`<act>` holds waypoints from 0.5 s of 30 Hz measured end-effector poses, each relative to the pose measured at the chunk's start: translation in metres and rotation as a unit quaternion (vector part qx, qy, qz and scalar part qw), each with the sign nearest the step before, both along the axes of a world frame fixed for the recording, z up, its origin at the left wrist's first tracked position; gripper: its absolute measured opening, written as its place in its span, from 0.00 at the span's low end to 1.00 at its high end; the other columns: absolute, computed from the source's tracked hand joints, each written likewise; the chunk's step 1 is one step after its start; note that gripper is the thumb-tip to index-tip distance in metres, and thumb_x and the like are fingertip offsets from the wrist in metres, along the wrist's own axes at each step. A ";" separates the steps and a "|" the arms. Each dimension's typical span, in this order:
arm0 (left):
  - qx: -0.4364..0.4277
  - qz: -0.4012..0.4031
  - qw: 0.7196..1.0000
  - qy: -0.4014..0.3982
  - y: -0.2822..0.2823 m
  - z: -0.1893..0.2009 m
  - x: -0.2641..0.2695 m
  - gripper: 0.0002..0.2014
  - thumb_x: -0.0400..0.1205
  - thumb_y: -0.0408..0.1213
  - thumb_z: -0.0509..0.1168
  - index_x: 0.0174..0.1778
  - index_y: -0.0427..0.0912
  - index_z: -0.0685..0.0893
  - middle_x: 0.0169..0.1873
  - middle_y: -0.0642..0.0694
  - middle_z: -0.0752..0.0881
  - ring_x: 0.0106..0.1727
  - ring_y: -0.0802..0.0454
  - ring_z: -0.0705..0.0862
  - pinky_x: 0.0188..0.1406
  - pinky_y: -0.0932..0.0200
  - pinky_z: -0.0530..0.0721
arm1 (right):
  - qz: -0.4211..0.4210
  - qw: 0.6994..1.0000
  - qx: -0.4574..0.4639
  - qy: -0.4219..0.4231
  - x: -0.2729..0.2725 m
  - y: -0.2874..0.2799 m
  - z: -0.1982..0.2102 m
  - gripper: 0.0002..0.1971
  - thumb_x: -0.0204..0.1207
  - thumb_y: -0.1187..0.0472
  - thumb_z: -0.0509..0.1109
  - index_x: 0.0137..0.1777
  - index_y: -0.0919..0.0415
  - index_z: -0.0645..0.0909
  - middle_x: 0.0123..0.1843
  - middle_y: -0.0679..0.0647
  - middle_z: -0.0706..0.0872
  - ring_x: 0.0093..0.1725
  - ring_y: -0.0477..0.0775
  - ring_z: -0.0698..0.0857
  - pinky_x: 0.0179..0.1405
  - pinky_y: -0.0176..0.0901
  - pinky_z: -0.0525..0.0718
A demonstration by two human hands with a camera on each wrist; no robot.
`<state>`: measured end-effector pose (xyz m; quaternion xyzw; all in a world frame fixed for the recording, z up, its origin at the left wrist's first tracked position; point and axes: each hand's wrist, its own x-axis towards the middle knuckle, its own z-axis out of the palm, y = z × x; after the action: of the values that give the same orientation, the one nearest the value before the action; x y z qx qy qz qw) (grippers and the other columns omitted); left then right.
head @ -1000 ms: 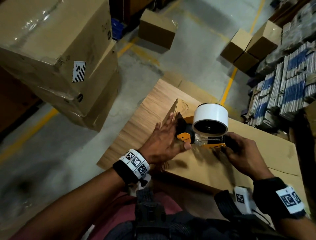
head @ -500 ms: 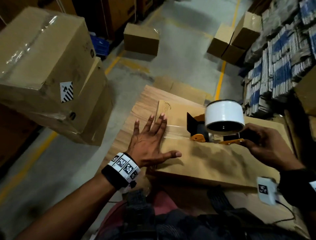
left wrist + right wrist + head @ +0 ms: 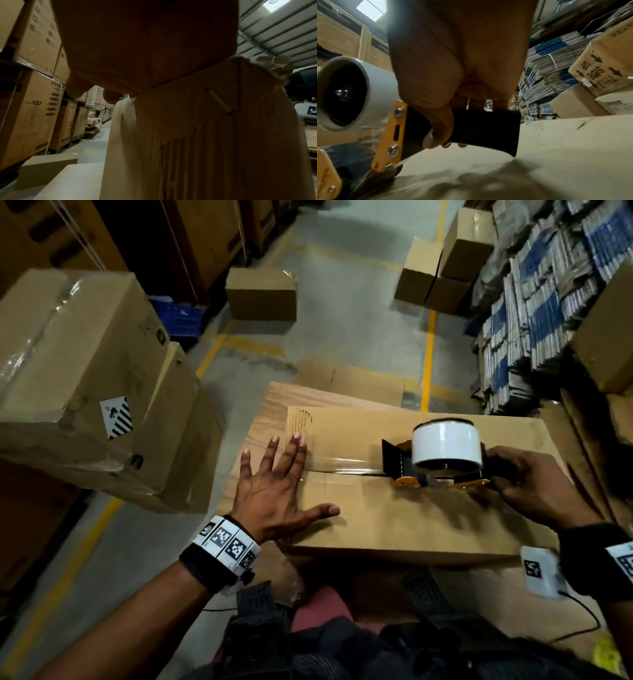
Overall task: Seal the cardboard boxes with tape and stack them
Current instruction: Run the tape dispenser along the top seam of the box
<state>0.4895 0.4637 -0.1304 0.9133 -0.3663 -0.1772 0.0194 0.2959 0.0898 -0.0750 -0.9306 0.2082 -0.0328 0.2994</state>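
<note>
Head view showed my right hand (image 3: 534,487) gripping the tape dispenser (image 3: 442,457) mid-seam, my flat left hand (image 3: 274,491) pinning the box (image 3: 411,518); untaped seam ran right.

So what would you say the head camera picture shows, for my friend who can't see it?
A person's right hand runs a tape dispenser along the top of a cardboard box, laying clear tape. Their left hand presses flat on the box, fingers spread.

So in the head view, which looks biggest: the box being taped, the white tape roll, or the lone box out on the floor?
1. Box being taped.
2. Lone floor box, though distance shrinks it.
3. White tape roll.
</note>
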 end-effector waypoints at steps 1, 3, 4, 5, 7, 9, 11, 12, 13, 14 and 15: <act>0.008 0.002 1.000 -0.005 -0.002 0.001 -0.001 0.65 0.65 0.93 0.33 0.90 0.51 0.28 0.88 0.58 0.26 0.90 0.44 0.29 0.84 0.22 0.32 | 0.003 1.000 0.000 -0.002 0.001 0.001 0.000 0.26 0.70 0.80 0.76 0.53 0.45 0.89 0.44 0.38 0.93 0.48 0.37 0.90 0.49 0.40 0.87; 0.023 0.008 1.000 -0.015 -0.004 0.003 -0.002 0.66 0.65 0.93 0.33 0.90 0.50 0.29 0.89 0.56 0.27 0.90 0.44 0.29 0.83 0.23 0.29 | 0.010 1.000 -0.005 0.002 0.002 -0.002 -0.002 0.24 0.69 0.80 0.77 0.56 0.51 0.90 0.47 0.42 0.93 0.49 0.44 0.91 0.54 0.42 0.84; 0.032 0.008 0.999 -0.022 -0.006 0.004 -0.003 0.66 0.66 0.92 0.32 0.91 0.49 0.29 0.89 0.55 0.28 0.90 0.45 0.29 0.83 0.24 0.28 | 0.013 1.000 -0.013 0.007 0.004 -0.002 -0.002 0.23 0.69 0.80 0.77 0.58 0.54 0.91 0.47 0.45 0.93 0.50 0.48 0.91 0.56 0.43 0.82; 0.042 0.005 0.999 -0.032 -0.009 0.007 -0.005 0.66 0.66 0.92 0.30 0.91 0.47 0.30 0.89 0.52 0.28 0.90 0.46 0.29 0.84 0.25 0.28 | 0.016 0.999 -0.028 0.010 0.006 -0.002 -0.003 0.23 0.68 0.80 0.78 0.58 0.55 0.91 0.47 0.48 0.93 0.50 0.51 0.91 0.57 0.44 0.82; 0.060 -0.026 0.996 -0.055 -0.016 0.012 -0.013 0.65 0.68 0.89 0.25 0.91 0.42 0.31 0.90 0.46 0.29 0.90 0.48 0.28 0.85 0.28 0.30 | 0.017 0.999 -0.046 0.007 0.009 -0.004 -0.003 0.24 0.68 0.80 0.77 0.59 0.55 0.91 0.48 0.52 0.94 0.50 0.52 0.91 0.56 0.45 0.83; 0.060 -0.053 0.996 -0.044 -0.023 0.012 -0.025 0.64 0.67 0.86 0.20 0.91 0.40 0.32 0.90 0.44 0.30 0.90 0.49 0.29 0.87 0.31 0.32 | 0.014 0.998 -0.054 0.007 0.011 -0.006 -0.003 0.24 0.67 0.79 0.78 0.60 0.56 0.92 0.49 0.53 0.95 0.51 0.52 0.91 0.57 0.46 0.85; 0.052 -0.043 0.998 -0.015 -0.025 0.008 -0.034 0.66 0.65 0.86 0.18 0.92 0.42 0.35 0.91 0.46 0.33 0.90 0.52 0.30 0.88 0.32 0.34 | 0.009 0.998 -0.057 0.015 0.012 -0.008 -0.004 0.25 0.68 0.78 0.79 0.61 0.54 0.91 0.50 0.53 0.95 0.51 0.54 0.91 0.57 0.50 0.87; 0.049 -0.037 0.998 -0.013 -0.024 0.004 -0.035 0.66 0.65 0.87 0.18 0.92 0.43 0.35 0.91 0.47 0.33 0.91 0.53 0.31 0.88 0.31 0.34 | 0.006 0.998 -0.060 0.025 0.012 -0.007 -0.004 0.26 0.68 0.76 0.79 0.62 0.51 0.91 0.50 0.53 0.95 0.51 0.55 0.92 0.57 0.53 0.89; 0.048 -0.033 0.998 -0.017 -0.023 0.002 -0.034 0.65 0.66 0.87 0.19 0.92 0.44 0.36 0.91 0.49 0.33 0.91 0.53 0.31 0.87 0.31 0.34 | 0.005 0.997 -0.064 0.035 0.012 -0.006 -0.004 0.26 0.68 0.74 0.80 0.61 0.48 0.91 0.49 0.52 0.95 0.50 0.57 0.92 0.56 0.55 0.90; 0.049 -0.032 0.998 -0.018 -0.021 0.000 -0.032 0.64 0.66 0.87 0.20 0.92 0.45 0.36 0.91 0.50 0.33 0.90 0.53 0.30 0.87 0.30 0.34 | 0.006 0.997 -0.069 0.041 0.013 -0.005 -0.004 0.25 0.68 0.72 0.80 0.61 0.45 0.90 0.48 0.51 0.95 0.50 0.57 0.92 0.53 0.57 0.91; 0.052 -0.032 0.998 -0.017 -0.020 0.000 -0.030 0.63 0.67 0.87 0.21 0.92 0.46 0.36 0.91 0.51 0.33 0.90 0.54 0.30 0.87 0.29 0.34 | 0.008 0.997 -0.070 0.045 0.014 -0.005 -0.005 0.25 0.67 0.70 0.81 0.60 0.44 0.89 0.47 0.51 0.94 0.49 0.57 0.92 0.52 0.57 0.91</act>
<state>0.4599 0.4437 -0.1302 0.9038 -0.3858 -0.1808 -0.0397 0.3097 0.0849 -0.0795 -0.9513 0.2114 -0.0031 0.2246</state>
